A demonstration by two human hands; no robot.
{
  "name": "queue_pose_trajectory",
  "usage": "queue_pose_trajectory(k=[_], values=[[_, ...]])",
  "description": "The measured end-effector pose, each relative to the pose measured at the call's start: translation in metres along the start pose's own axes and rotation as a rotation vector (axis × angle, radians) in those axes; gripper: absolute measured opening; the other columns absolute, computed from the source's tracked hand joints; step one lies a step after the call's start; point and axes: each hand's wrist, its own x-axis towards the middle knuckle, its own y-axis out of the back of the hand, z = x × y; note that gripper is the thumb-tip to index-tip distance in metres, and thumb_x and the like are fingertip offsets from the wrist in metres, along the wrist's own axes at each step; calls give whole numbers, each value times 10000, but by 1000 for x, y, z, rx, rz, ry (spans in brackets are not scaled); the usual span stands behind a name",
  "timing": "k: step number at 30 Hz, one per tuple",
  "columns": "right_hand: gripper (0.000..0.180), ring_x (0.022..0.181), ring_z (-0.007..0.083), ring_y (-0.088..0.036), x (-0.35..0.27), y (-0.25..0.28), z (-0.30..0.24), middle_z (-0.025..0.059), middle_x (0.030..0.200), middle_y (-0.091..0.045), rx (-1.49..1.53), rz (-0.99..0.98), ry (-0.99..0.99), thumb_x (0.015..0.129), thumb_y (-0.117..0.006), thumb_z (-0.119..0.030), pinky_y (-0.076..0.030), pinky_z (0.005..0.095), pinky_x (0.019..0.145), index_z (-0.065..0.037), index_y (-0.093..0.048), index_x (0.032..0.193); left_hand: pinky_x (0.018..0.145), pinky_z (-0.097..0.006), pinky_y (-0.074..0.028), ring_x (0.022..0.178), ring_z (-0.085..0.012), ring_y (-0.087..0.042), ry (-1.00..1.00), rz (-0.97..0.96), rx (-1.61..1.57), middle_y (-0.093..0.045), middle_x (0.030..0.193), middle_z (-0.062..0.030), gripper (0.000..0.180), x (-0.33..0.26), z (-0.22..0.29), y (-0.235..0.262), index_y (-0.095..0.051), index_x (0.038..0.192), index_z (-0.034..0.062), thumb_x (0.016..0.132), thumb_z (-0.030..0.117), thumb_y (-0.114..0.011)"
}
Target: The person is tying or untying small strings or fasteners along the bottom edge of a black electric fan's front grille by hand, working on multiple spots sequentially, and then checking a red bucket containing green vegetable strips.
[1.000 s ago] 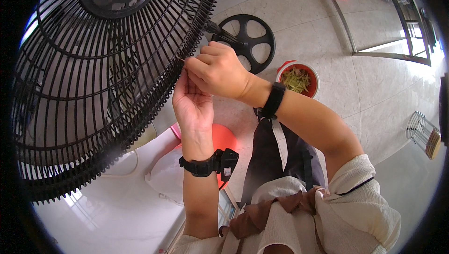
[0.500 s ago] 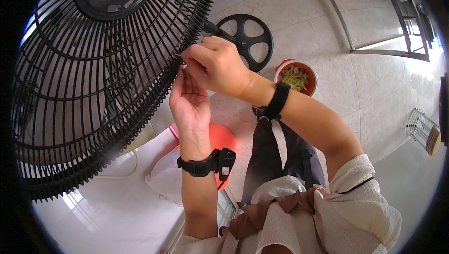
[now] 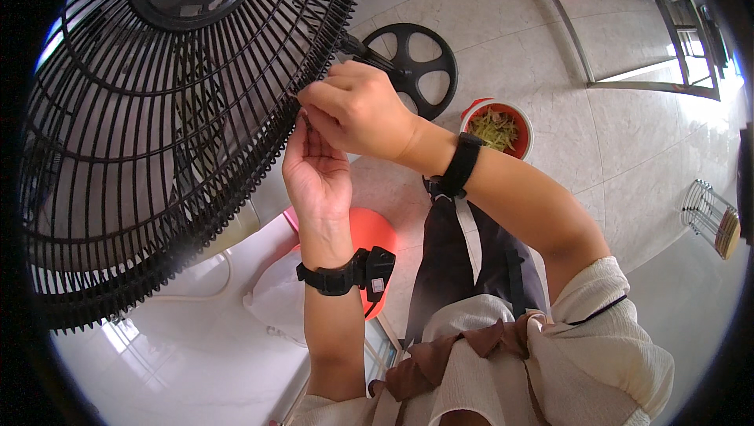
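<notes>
A large black fan (image 3: 196, 104) with a round wire grille fills the left side, its rim slanting down to the left. My right hand (image 3: 357, 108) is closed in a pinch at the right edge of that rim; what lies between its fingertips is hidden. Just below it, my left hand (image 3: 320, 173) has its palm turned up and its fingers curled in. The left thumb tip touches the rim area, and whatever these fingers hold is too small to make out. Both wrists wear black straps, the left one with a small black device (image 3: 375, 275).
The fan's black wheel-shaped base (image 3: 428, 104) stands on the tiled floor. Beside it is a red-and-white bucket (image 3: 528, 143) with shredded greenish stuff. A red round stool or tub (image 3: 377, 230) and a white bag (image 3: 275, 296) lie below my left hand. A metal frame (image 3: 656, 90) stands at upper right.
The grille has turned or shifted very slightly upward. My right hand has tilted a little against the rim, and the small pale tip seen at its fingers is hidden now.
</notes>
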Motion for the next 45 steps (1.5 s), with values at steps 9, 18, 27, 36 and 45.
queue_pose_trajectory(k=[9, 18, 27, 36, 45], values=[[141, 542, 209, -477, 4, 3, 5, 29, 573, -495, -31, 0, 37, 606, -631, -65, -402, 307, 501, -68, -570, 733, 780, -248, -505, 864, -134, -592, 13, -18, -39, -605, 930, -69, 139, -1, 1, -1, -569, 939, -5, 840, 86, -534], [109, 561, 201, -503, -10, 10, 6, 52, 611, -522, 136, -69, -100, 644, -600, -18, -414, 285, 485, -47, -586, 748, 796, -274, -507, 869, -165, -589, 8, -41, -49, -595, 905, -81, 149, -6, 3, -6, -563, 934, -15, 832, 90, -540], [57, 491, 151, -463, -9, 32, -2, 56, 593, -509, 332, -215, -411, 700, -608, -52, -379, 248, 448, -33, -596, 752, 784, -267, -506, 807, -159, -578, 29, -70, 33, -584, 883, -72, 154, -23, 4, -16, -562, 921, -14, 821, 103, -562], [62, 463, 109, -448, -3, 40, -4, 60, 552, -512, 531, -232, -696, 702, -630, -53, -367, 234, 439, -18, -591, 735, 698, -214, -531, 748, -112, -594, -20, -91, 168, -594, 826, -62, 128, -20, 9, 0, -568, 900, -20, 800, 57, -585], [24, 482, 115, -499, -2, -4, -17, 32, 546, -524, 259, 142, -402, 717, -616, -42, -394, 245, 427, -30, -603, 733, 722, -224, -544, 785, -138, -611, -55, -20, 64, -609, 860, -90, 113, -23, 19, 2, -560, 900, -35, 822, 47, -553]])
